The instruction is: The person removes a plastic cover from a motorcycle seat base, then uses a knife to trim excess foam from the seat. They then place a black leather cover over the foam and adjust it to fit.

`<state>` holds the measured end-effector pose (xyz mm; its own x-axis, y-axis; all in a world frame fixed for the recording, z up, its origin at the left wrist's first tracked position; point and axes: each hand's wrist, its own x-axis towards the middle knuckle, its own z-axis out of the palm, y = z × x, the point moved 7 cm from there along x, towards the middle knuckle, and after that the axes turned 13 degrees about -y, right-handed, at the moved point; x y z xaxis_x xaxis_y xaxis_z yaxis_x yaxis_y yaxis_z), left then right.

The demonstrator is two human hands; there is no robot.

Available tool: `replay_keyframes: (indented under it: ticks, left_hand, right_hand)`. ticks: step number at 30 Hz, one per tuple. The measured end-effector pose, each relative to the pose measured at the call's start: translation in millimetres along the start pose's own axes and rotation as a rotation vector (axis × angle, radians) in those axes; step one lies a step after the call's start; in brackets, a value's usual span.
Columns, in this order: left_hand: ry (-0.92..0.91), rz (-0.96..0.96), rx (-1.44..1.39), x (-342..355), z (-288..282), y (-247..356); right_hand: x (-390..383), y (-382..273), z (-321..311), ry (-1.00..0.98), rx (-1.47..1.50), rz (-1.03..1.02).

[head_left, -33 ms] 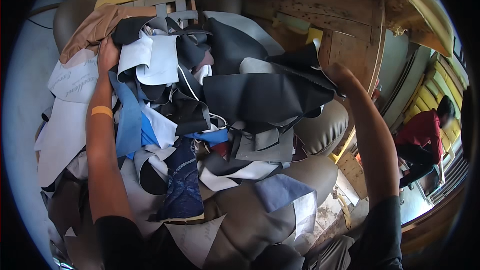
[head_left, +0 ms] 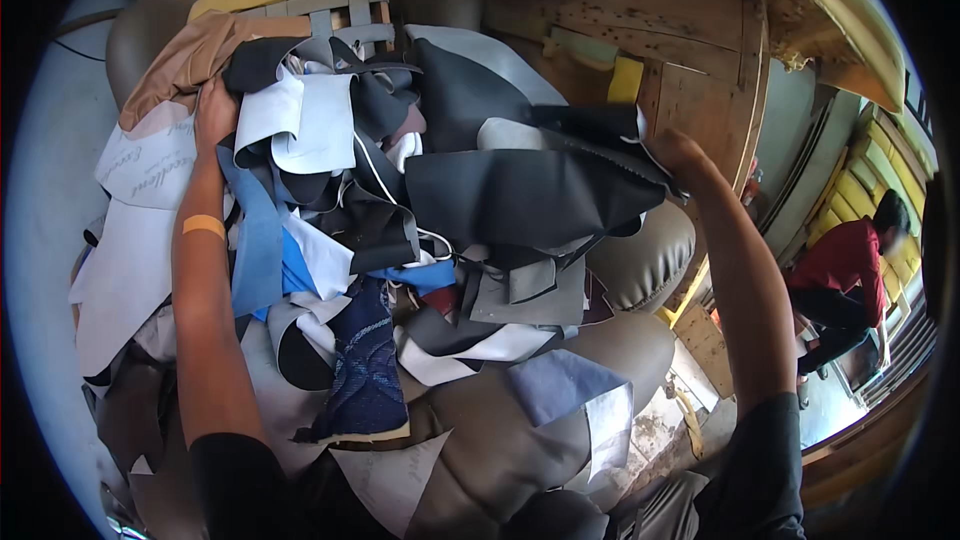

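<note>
The heap of offcuts (head_left: 400,240), lying on grey cushions (head_left: 640,260), is best gathered evenly, the left hand (head_left: 213,112) being closed on its far left edge and the right hand (head_left: 680,152) on the black sheet (head_left: 520,195).

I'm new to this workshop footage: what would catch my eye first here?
A big heap of fabric and leatherette offcuts fills the middle, black, white, blue and grey. The left hand grips its upper left side, the right hand a large black sheet. A person in red crouches at far right.
</note>
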<state>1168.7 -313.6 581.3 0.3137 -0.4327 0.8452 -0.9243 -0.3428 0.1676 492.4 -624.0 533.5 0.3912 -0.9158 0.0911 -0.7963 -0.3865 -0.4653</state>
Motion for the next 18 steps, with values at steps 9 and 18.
replay_keyframes:
  ticks: [9, 18]
  left_hand:
    - [-0.031, -0.081, 0.000, 0.3, 3.1, 13.4]
    - [-0.077, 0.127, 0.140, 21.0, -23.1, -11.1]
  right_hand:
    - [-66.2, -87.5, -21.4, 0.363, 0.000, -0.247]
    - [-96.7, -161.2, 121.1, -0.264, -0.481, -0.540]
